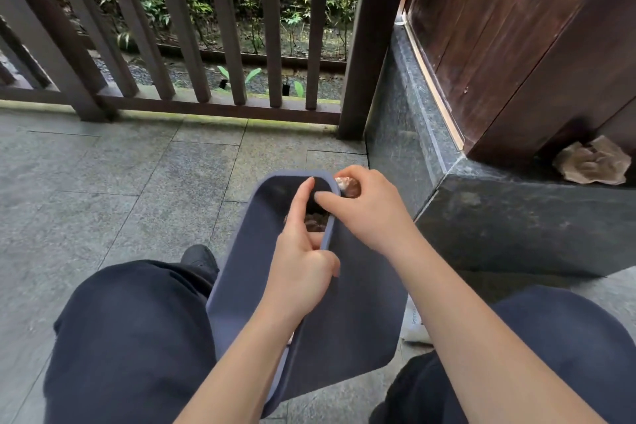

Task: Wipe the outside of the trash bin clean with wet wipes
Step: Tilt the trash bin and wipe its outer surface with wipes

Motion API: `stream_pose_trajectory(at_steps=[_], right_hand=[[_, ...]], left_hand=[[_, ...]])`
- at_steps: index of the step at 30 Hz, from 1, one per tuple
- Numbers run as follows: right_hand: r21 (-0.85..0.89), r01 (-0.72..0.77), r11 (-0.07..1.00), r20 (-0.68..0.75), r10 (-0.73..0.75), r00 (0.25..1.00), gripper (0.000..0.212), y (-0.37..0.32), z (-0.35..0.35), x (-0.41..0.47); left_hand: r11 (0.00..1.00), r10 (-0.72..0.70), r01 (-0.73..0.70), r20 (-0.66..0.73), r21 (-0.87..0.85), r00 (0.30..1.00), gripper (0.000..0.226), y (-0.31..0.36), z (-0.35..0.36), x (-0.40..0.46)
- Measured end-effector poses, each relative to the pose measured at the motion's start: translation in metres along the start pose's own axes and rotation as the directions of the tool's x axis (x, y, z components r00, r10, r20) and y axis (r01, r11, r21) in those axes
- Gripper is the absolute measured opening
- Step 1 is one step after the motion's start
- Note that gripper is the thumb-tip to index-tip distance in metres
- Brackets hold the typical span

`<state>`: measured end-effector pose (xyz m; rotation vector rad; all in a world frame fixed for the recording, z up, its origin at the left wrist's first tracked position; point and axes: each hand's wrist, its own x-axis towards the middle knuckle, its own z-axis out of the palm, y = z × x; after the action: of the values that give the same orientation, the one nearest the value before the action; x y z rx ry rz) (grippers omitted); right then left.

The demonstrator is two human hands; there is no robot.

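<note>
A blue-grey trash bin (pixel 361 313) lies tilted between my knees, its open mouth facing away from me. My left hand (pixel 303 262) grips the near right part of the rim, thumb curled over the edge and index finger stretched along the inside. My right hand (pixel 373 210) is at the far right corner of the rim and pinches a crumpled, soiled wet wipe (pixel 347 184) against the bin's outside; its index finger lies across the rim. Some brownish rubbish (pixel 315 221) shows inside the bin.
A white packet (pixel 414 323) lies on the paved floor under my right forearm. Crumpled brown paper (pixel 592 162) sits on the dark stone ledge (pixel 516 210) at right, below a wooden wall. A dark wooden railing (pixel 220 107) closes off the far side.
</note>
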<state>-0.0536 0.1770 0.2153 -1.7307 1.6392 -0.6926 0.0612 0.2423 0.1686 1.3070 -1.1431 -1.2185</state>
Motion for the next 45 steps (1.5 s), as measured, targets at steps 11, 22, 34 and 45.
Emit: stream_pose_trajectory(at_steps=[11,22,34,45], right_hand=[[0.002,-0.049,0.999,-0.207,0.049,0.977,0.016,0.017,0.000,-0.017],[0.062,0.310,0.949,-0.285,-0.281,0.916,0.026,0.009,0.056,-0.093],[0.129,0.068,0.989,-0.456,-0.002,0.890,0.041,0.104,0.047,-0.077],[0.064,0.319,0.946,-0.330,-0.281,0.901,0.046,0.074,0.039,-0.058]], left_hand=[[0.903,-0.104,0.160,0.158,-0.399,0.982,0.098,-0.004,0.004,0.011],[0.951,-0.126,0.060,-0.202,-0.304,0.971,0.071,-0.002,-0.003,0.015],[0.899,-0.240,0.198,-0.060,-0.391,0.969,0.078,-0.010,0.001,0.018],[0.995,0.010,0.006,0.157,-0.098,0.988,0.086,-0.026,0.019,0.005]])
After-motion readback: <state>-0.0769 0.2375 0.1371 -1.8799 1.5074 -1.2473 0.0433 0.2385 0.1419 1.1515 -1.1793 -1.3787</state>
